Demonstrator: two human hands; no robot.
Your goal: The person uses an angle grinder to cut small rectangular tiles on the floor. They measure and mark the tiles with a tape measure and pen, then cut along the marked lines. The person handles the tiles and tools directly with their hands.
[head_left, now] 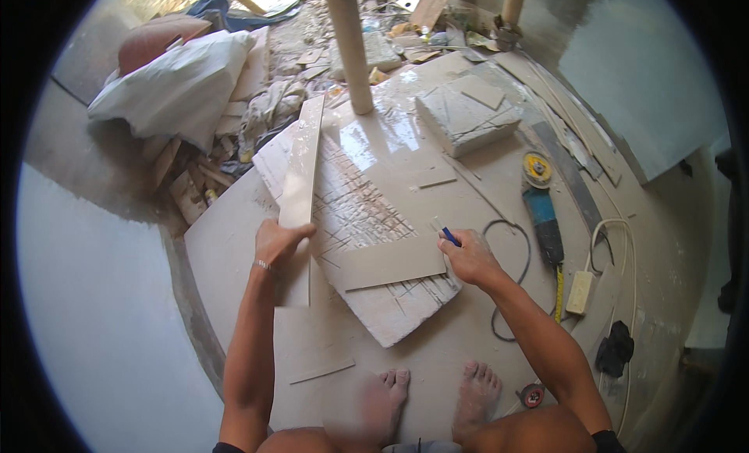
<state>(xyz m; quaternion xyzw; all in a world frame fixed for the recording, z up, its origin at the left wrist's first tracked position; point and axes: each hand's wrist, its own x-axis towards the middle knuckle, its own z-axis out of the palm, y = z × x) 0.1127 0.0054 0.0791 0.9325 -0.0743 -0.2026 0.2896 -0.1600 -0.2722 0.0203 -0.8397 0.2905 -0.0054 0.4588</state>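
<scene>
My left hand (282, 245) is closed round a long, narrow beige tile strip (303, 160), its thumb across the face. The strip slants away from me over the left part of a scored, pale slab (367, 211). In my right hand (473, 258) is a blue pen (450, 237), its tip pointing up and left. Right beside that hand, a short rectangular tile piece (394, 262) lies across the near part of the slab. Whether the right fingers also touch this piece, I cannot tell.
An angle grinder (541, 207) with a yellow disc lies to the right, its black cable looping nearby. Farther back stands a thick block (468, 113) next to a round post (349, 51). A power strip (579, 293), a tape measure (531, 395) and a rubble heap (296, 71) surround the work.
</scene>
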